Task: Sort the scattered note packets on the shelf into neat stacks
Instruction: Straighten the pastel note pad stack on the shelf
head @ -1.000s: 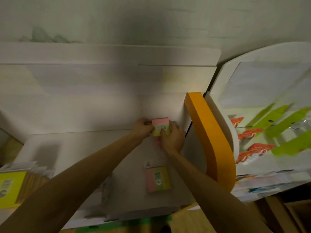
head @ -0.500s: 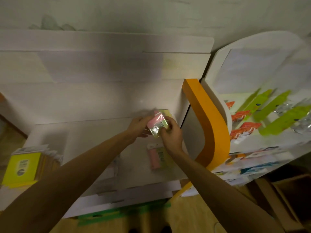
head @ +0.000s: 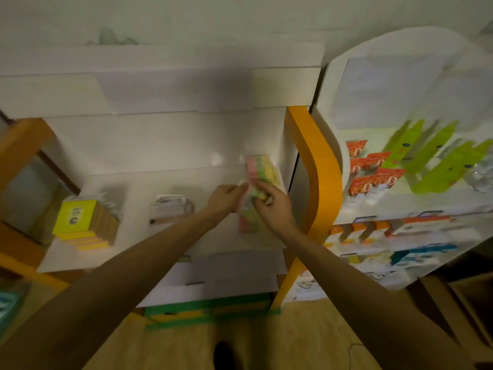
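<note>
Both hands meet over the right end of the white shelf. My left hand and my right hand pinch a pink, green and yellow note packet in clear wrap between them. Just behind them, a second packet of the same colours stands against the back corner. A third pink and yellow packet lies flat on the shelf under my right wrist, partly hidden and blurred.
A curved orange side panel closes the shelf on the right. A stack of yellow pads sits at the left end, and a pale packet lies mid-shelf. The neighbouring rack holds orange and green hanging items.
The view has pulled back and shifted. One packet now stands in the back right corner, and my hands hold a packet lower and nearer than the one held a second ago.
</note>
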